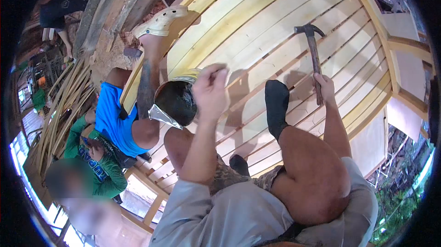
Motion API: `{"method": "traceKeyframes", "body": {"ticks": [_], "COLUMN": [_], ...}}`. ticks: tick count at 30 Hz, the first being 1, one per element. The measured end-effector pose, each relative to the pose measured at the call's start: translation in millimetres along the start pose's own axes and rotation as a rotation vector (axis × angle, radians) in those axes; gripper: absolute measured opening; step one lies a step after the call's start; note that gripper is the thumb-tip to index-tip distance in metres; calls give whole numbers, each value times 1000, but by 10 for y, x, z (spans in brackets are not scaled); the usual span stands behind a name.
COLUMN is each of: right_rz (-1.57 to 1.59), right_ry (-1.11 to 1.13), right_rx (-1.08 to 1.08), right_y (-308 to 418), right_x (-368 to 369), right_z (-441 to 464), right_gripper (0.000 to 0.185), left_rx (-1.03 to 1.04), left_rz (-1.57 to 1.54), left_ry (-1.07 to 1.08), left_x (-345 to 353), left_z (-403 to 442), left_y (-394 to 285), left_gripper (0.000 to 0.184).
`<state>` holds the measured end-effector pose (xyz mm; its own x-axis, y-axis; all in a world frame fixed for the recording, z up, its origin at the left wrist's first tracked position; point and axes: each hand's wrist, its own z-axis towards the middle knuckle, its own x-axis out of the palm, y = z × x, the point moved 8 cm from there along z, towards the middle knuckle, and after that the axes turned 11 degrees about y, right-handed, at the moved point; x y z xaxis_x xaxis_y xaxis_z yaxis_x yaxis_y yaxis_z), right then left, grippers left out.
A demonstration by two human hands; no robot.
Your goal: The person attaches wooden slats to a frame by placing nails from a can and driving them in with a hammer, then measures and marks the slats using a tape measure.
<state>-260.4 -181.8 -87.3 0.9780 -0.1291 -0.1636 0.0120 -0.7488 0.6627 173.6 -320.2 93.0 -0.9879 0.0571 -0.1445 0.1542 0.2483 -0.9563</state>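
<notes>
A claw hammer (312,45) with a dark metal head and a wooden handle is held near the handle's lower end by my right hand (325,87). Its head rests over or just above the pale wooden planks (257,26). My left hand (212,88) is raised in front of a round container (177,100) with a dark inside and a piece of foil at its rim. The fingers of that hand are bent together; whatever they hold, if anything, is too small to make out. Narrow dark gaps run between the planks.
At the left a person in a green shirt (108,164) and blue shorts sits, one leg with a cream clog (161,21) stretched onto the planks. Behind lie many thin wood strips (55,118). Another person stands at the upper left. A curved wooden frame (388,58) edges the right.
</notes>
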Motion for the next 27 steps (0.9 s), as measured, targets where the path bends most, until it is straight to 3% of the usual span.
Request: {"method": "traceKeyframes", "body": {"ticks": [4,7,9,11,14,15,18,21,22,24,25,26,27], "right_rz": [110,200,286,315,158,143,46,-65,-81,-182,-302,-316,-711], "right_ry": [52,146,199,507,386,384,271,132,154,1,51,74,-209], "right_rx": [87,187,271,308,254,243,276,228,228,265,305,292,40], "right_y": [-99,-136,-99,107,291,268,144,22,50,76,-10,-1,336], "right_x": [-30,-64,-139,26,-75,-77,-74,1,82,71,42,170,124], "right_z": [56,81,-25,-134,-229,-248,-367,-409,-387,-375,-274,-223,-199], "right_gripper": [38,34,33,31,23,23,25,29,29,36,44,44,47], "left_rx": [51,-100,-66,61,26,65,13,-106,53,-32,-78,-261,-150], "left_rz": [27,3,-26,-1,0,-170,-295,-131,20,-11,91,279,172], "left_ry": [-86,-124,-155,-134,-135,-134,-119,-154,-102,-39,67,258,480], "left_x": [436,616,640,670,730,758,835,836,826,769,737,696,669], "left_z": [778,1124,1367,1567,1761,1843,1872,1523,1395,997,735,463,200], "left_y": [614,441,673,585,719,801,1108,710,550,403,213,68,-110], "left_gripper": [16,12,13,15,14,13,12,13,12,12,16,19,17]}}
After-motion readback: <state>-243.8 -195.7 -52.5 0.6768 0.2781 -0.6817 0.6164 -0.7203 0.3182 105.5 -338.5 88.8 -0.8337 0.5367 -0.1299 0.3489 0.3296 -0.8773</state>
